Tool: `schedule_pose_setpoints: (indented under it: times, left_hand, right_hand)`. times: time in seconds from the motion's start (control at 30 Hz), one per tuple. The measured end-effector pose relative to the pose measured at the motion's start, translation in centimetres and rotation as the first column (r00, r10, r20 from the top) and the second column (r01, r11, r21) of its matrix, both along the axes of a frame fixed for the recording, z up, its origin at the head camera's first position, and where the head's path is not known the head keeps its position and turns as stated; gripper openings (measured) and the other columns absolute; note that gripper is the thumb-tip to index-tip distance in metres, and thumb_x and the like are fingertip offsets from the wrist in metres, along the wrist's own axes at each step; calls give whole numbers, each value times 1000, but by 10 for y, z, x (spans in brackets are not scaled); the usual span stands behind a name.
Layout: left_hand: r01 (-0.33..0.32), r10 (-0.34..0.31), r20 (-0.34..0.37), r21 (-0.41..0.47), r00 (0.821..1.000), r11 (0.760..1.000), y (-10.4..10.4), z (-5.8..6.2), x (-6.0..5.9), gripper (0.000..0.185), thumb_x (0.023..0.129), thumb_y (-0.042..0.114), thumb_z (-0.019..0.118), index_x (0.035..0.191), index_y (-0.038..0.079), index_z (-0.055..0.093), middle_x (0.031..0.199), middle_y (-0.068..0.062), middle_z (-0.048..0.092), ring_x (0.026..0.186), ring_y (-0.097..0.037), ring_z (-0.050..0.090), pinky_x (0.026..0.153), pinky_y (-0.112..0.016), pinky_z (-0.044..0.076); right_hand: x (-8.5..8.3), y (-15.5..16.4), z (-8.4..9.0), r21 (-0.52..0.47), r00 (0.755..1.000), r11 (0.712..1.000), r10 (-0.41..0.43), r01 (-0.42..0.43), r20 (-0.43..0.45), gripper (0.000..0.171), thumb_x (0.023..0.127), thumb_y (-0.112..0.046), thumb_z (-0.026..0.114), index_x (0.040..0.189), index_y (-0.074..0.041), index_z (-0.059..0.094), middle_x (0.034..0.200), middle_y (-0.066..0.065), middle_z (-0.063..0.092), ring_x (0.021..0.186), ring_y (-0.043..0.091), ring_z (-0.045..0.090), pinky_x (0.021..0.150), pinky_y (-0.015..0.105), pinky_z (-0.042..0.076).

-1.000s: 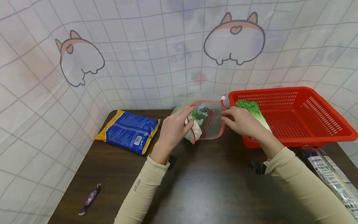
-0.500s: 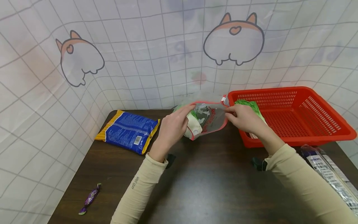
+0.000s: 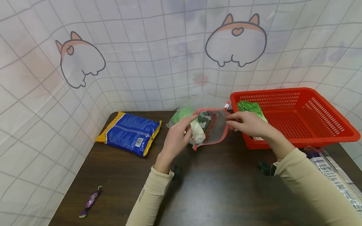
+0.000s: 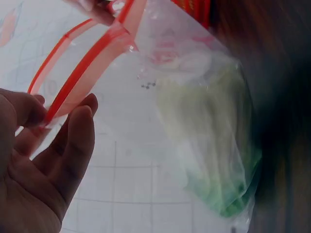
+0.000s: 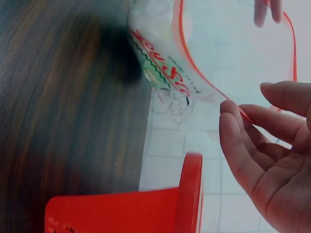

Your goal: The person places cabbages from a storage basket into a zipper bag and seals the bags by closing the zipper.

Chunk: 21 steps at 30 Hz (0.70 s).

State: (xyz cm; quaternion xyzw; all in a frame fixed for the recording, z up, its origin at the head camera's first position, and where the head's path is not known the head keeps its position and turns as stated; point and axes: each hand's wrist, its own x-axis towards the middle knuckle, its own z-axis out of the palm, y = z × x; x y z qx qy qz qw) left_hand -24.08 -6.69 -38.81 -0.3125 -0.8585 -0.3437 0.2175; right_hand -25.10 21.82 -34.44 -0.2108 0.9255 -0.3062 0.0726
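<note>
Zip bag (image 3: 209, 127) – clear, red-rimmed, print blurred, cabbage (image 4: 214, 145) hazy inside – left hand (image 3: 176, 138) and right hand (image 3: 247, 124) each pinching the mouth.

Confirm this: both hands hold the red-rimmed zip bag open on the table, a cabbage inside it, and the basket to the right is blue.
One thing is off: the basket is red, not blue, as the head view shows. The rest stands: the left hand and right hand hold the zip bag open by its red rim, with the cabbage inside.
</note>
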Motion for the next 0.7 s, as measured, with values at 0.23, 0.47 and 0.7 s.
schedule_pose_setpoints:
  times: [0.23,0.47,0.7]
  left_hand:
    - [106,-128,153,142,980,984,-1,-2,4,44,98,3,48,140,14,56,122,-4,64,67,-11,61,46,-24,40]
    - [120,-130,111,95,985,988,-2,2,7,44,99,5,52,141,17,55,130,-4,61,74,-10,59,49,-24,40]
    - [60,-68,99,78,993,995,0,2,5,46,98,4,51,141,18,55,94,0,62,71,-7,56,49,-24,36]
  right_hand:
    - [2,11,-3,-87,989,996,-1,14,145,45,99,-27,59,137,-3,56,102,9,70,94,25,66,53,32,42]
    - [-1,6,-8,-106,994,993,-44,54,96,50,99,-26,59,140,2,50,123,19,62,93,21,68,82,40,52]
    - [-7,-1,-11,-81,995,995,-50,56,84,50,100,-26,57,141,2,49,130,22,58,94,24,69,78,43,49]
